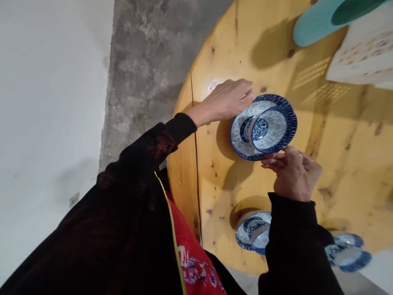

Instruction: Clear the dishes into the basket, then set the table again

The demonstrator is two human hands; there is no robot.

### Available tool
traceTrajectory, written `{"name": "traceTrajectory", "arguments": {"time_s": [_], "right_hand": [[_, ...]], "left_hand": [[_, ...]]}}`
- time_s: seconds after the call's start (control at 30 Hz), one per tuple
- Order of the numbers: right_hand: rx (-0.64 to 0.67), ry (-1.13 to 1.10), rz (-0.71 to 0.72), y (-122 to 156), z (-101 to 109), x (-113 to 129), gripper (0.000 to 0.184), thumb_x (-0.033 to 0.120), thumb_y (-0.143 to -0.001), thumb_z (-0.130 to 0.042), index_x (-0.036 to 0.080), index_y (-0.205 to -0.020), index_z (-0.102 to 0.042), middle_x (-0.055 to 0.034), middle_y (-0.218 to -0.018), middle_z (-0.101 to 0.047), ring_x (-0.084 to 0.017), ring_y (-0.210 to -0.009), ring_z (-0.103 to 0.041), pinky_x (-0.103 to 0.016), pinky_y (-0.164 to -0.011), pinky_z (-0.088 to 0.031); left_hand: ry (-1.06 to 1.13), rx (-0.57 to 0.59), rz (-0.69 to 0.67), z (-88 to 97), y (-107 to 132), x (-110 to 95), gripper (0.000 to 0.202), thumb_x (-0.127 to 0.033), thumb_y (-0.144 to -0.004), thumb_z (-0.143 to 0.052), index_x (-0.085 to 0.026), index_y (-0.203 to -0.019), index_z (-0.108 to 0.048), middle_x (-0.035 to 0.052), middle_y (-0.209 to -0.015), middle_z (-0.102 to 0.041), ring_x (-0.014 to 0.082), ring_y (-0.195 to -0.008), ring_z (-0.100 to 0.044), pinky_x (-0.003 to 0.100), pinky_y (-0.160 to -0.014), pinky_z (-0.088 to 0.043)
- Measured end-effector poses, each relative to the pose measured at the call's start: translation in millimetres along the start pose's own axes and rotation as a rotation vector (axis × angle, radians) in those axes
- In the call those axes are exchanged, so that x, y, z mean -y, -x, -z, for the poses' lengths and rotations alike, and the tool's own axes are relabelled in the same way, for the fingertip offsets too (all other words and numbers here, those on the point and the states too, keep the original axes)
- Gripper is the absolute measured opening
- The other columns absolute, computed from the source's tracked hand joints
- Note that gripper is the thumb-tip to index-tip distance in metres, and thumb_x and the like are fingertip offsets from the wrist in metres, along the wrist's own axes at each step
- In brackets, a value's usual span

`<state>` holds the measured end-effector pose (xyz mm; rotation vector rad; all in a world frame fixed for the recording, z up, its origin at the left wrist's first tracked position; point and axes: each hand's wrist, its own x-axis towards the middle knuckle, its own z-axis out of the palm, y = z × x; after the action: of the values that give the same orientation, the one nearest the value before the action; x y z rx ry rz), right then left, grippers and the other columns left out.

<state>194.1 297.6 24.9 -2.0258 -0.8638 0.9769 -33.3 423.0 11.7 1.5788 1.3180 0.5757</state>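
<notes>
Two blue-and-white patterned bowls [263,127], the smaller nested in the larger, are tilted on edge above a round wooden table [337,164]. My left hand [225,100] grips the upper left rim of the larger bowl, fingers curled over it. My right hand [293,174] is at the lower rim, its fingertips pinched against the edge. Both arms are in dark sleeves.
Another nested pair of blue-and-white bowls [252,234] stands near the table's edge, partly behind my right sleeve. More such bowls [350,253] stand at the lower right. A teal dish [313,24] and a white perforated basket [365,53] are at the top right. Concrete floor lies on the left.
</notes>
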Motion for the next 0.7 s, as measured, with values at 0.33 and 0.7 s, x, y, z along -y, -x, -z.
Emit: {"name": "traceTrajectory", "arguments": {"time_s": [0.33,0.7], "right_hand": [[-0.119,-0.038,-0.047,34.9,28.5,-11.7,0.029,0.036,-0.073,-0.073,0.015,-0.092,-0.071,-0.0009,-0.063,-0.07,-0.013,-0.047,-0.061,-0.025,-0.047,-0.05],[-0.025,-0.237,-0.353,150.1,-3.6,-49.1,0.047,0.045,-0.071,-0.084,0.013,-0.103,-0.071,-0.0033,-0.073,-0.071,-0.013,-0.055,-0.062,-0.027,-0.054,-0.049]], "left_hand": [[-0.047,-0.051,-0.001,18.3,95.9,67.6,0.032,-0.028,-0.102,-0.043,-0.014,-0.116,-0.068,0.0028,-0.084,-0.07,0.0149,-0.079,-0.068,0.026,-0.075,-0.047],[-0.158,0.095,-0.013,-9.8,190.2,74.2,0.036,-0.027,-0.102,-0.044,-0.013,-0.125,-0.067,0.0096,-0.102,-0.078,0.0169,-0.084,-0.073,0.027,-0.077,-0.054]]}}
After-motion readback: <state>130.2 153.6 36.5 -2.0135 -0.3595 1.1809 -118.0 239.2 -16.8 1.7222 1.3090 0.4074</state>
